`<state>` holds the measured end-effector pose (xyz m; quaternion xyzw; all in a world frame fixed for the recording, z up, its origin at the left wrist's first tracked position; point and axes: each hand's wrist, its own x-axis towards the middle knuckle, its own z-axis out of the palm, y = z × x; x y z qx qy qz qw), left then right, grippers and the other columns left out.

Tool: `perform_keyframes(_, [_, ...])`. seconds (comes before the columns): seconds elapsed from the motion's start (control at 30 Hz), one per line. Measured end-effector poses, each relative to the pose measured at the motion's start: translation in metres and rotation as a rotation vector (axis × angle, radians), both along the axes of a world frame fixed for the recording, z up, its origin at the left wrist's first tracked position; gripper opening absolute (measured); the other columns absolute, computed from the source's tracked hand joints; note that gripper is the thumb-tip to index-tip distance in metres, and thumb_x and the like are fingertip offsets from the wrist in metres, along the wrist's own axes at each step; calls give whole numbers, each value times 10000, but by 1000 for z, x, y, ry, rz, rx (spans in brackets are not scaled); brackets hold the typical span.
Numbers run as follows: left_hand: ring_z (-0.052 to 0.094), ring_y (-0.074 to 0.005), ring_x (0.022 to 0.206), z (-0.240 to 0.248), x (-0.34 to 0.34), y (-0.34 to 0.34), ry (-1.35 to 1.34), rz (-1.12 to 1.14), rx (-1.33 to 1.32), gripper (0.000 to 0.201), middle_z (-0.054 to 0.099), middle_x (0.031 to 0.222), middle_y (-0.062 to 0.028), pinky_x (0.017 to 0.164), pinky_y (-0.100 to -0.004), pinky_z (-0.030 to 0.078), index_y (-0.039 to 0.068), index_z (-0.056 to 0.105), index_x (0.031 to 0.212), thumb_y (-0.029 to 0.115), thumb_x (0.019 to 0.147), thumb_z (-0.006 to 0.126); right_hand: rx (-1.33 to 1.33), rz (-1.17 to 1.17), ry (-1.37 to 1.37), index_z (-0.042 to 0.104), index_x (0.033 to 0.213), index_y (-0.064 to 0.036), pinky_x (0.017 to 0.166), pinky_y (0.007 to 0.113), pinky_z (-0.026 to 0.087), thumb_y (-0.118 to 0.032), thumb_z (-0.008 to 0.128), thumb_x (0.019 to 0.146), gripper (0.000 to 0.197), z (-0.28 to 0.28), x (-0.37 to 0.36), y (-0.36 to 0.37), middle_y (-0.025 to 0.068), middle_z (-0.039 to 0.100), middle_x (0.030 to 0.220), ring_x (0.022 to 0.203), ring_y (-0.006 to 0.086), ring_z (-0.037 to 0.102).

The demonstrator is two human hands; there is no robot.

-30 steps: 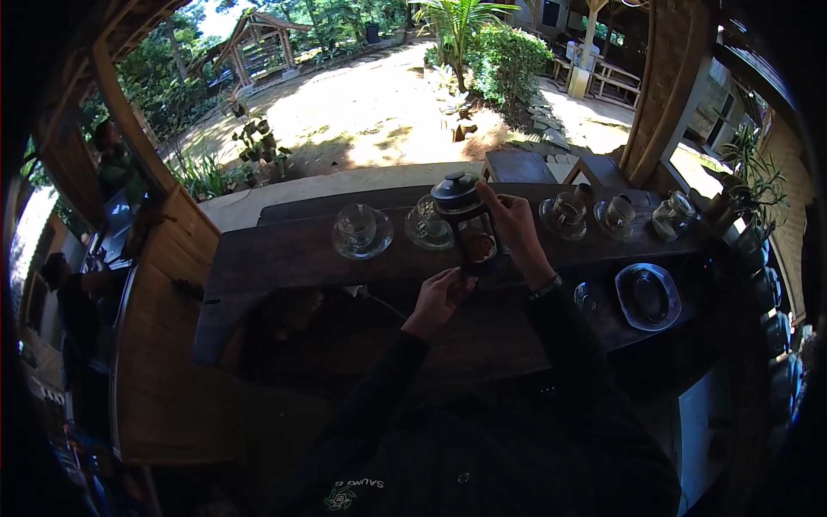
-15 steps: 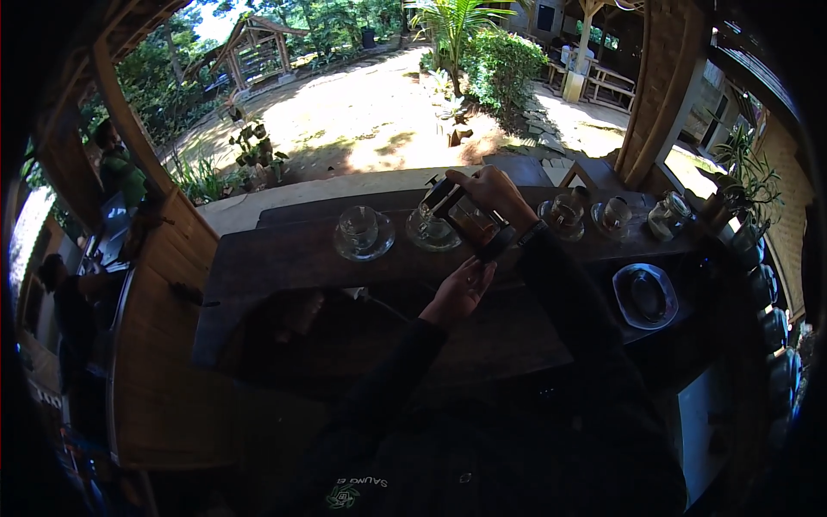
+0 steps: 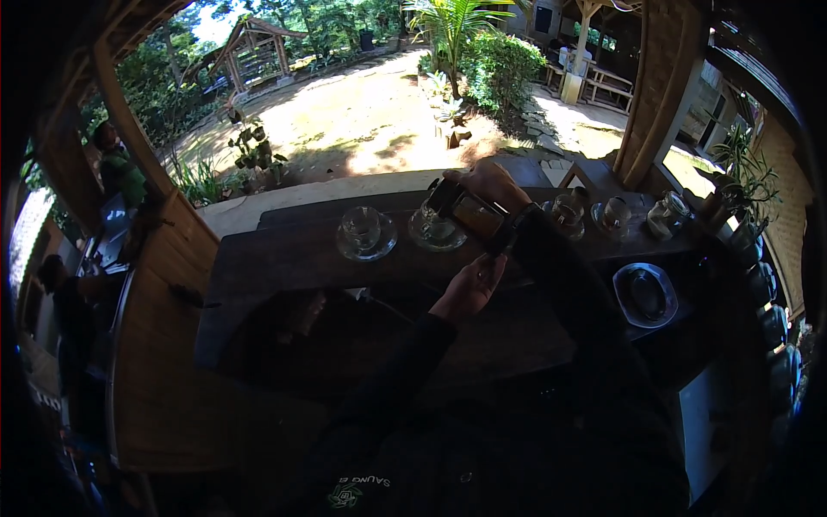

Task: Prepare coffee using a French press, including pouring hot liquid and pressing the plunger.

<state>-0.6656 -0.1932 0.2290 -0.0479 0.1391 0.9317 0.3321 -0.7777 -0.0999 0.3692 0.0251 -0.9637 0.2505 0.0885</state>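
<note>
A French press with brown liquid behind its glass is tilted well over, its top end toward the left. My right hand is closed around its upper side. Against its lower end, my left hand steadies the base with curled fingers. Just under the press's top end stands a clear glass cup on a glass saucer, partly hidden by the press. Left of it is another clear glass cup on its own saucer. Whether liquid is flowing is too dark to tell.
Right of my hands on the dark wooden counter stand two glass cups with dark contents and a glass jar. A clear tray lies nearer. Two people are at the far left, beyond a wooden partition.
The French press has tipped further, its base coming up. My left hand has shifted slightly right with it, while my right hand keeps its grip.
</note>
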Motion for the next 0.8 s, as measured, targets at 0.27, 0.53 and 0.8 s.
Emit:
perform_keyframes(0.27, [583,-213,1038,13,1,0,-36,-21,105,209,552,1113,-166,881,-248,536,-120,482,1106,8,946,440,75,79,-89,676,863,50,781,417,495,-635,594,755,698,6,-10,1,228,667,833,851,353,651])
perform_keyframes(0.53, [575,-215,1047,15,-1,-2,-71,-19,115,210,546,1112,-167,890,-244,527,-129,479,1101,0,940,438,80,124,-97,679,840,46,746,412,503,-629,605,756,684,4,-16,-3,212,670,807,807,344,657])
perform_keyframes(0.8, [577,-194,1017,17,-5,1,-60,18,72,150,560,1061,-139,894,-253,516,-99,510,1029,5,932,461,105,113,-42,692,827,21,708,413,507,-621,610,763,651,2,-22,-8,189,676,781,773,326,663])
